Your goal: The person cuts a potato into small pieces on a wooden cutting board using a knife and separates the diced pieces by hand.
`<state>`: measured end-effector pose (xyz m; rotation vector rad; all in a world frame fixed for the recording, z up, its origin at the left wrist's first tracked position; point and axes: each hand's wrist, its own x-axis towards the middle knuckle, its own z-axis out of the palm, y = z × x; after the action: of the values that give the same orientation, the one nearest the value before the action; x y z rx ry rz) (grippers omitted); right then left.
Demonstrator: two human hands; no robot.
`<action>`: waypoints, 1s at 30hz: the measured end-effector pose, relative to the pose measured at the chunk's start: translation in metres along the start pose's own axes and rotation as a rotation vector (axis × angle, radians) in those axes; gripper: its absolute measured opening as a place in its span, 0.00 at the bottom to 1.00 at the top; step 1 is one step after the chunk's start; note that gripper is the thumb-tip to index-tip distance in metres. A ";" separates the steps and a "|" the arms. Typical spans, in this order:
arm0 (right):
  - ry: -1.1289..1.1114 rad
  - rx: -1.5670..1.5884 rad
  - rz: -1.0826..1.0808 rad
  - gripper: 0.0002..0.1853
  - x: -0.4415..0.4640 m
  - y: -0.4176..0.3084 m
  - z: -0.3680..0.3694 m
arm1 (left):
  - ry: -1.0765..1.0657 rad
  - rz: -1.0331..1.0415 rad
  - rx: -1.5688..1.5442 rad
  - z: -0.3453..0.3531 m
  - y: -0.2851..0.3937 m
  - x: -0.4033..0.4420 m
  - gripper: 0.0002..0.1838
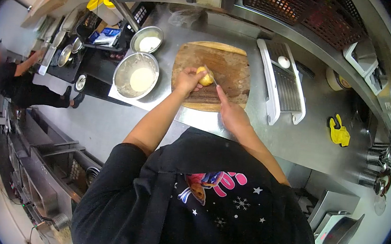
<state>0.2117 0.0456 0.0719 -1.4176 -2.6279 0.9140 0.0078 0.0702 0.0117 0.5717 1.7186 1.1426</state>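
A yellow potato (205,78) is held over the wooden cutting board (230,61). My left hand (188,81) is closed around its left side. In my right hand (232,112) is a small knife (214,80), the index finger stretched along it and the blade against the potato. How deep the blade sits cannot be made out. Right of the board lies a white-framed mandoline slicer (268,82) with a round white knob (284,61) on it.
Left of the board stand a large metal bowl (122,84) and a smaller one (157,33), both with pale contents. A yellow-and-black glove-like item (339,133) lies on the steel counter (316,125) at right. Dark crates (329,29) sit overhead. Another person (16,79) stands far left.
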 end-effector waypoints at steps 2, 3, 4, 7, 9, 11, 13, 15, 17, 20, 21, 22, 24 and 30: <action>-0.019 -0.003 0.005 0.31 0.000 0.000 -0.001 | -0.015 -0.012 0.007 0.000 0.000 0.000 0.22; -0.038 -0.002 0.013 0.31 0.000 0.000 -0.001 | -0.022 -0.018 0.011 -0.001 0.000 0.000 0.22; -0.056 -0.002 0.021 0.32 0.001 -0.001 -0.002 | -0.022 -0.024 0.011 -0.001 0.001 0.000 0.21; -0.054 -0.014 0.016 0.32 0.002 -0.001 -0.003 | -0.023 -0.026 -0.007 -0.001 -0.002 0.002 0.22; -0.013 -0.001 -0.034 0.31 0.001 0.001 -0.003 | -0.019 -0.005 -0.045 -0.001 -0.011 0.010 0.23; -0.016 0.002 -0.041 0.31 0.002 0.001 -0.003 | -0.019 0.007 -0.062 -0.001 -0.015 0.012 0.24; -0.062 -0.007 -0.002 0.31 0.005 0.000 -0.006 | -0.019 0.009 -0.075 -0.001 -0.016 0.013 0.24; -0.078 0.024 0.008 0.31 0.008 0.001 -0.005 | -0.016 0.006 -0.087 -0.001 -0.018 0.015 0.24; -0.117 0.050 0.042 0.32 0.011 -0.001 -0.009 | -0.013 -0.002 -0.087 0.000 -0.020 0.016 0.23; -0.136 0.089 0.074 0.33 0.015 -0.006 -0.011 | -0.007 0.010 -0.092 -0.001 -0.019 0.017 0.22; -0.095 0.106 0.050 0.32 0.016 -0.002 -0.004 | -0.008 0.016 -0.096 0.000 -0.018 0.014 0.22; -0.052 0.120 0.025 0.31 0.018 0.002 0.004 | -0.004 0.014 -0.075 0.000 -0.014 0.013 0.21; -0.053 0.131 0.032 0.31 0.034 0.017 0.029 | 0.005 0.014 -0.038 0.002 -0.010 0.008 0.18; -0.054 0.154 0.050 0.33 0.047 0.020 0.037 | -0.020 0.022 -0.057 -0.001 -0.018 0.011 0.18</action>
<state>0.1893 0.0722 0.0196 -1.4472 -2.5056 1.1476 0.0039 0.0705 -0.0091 0.5659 1.6612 1.1936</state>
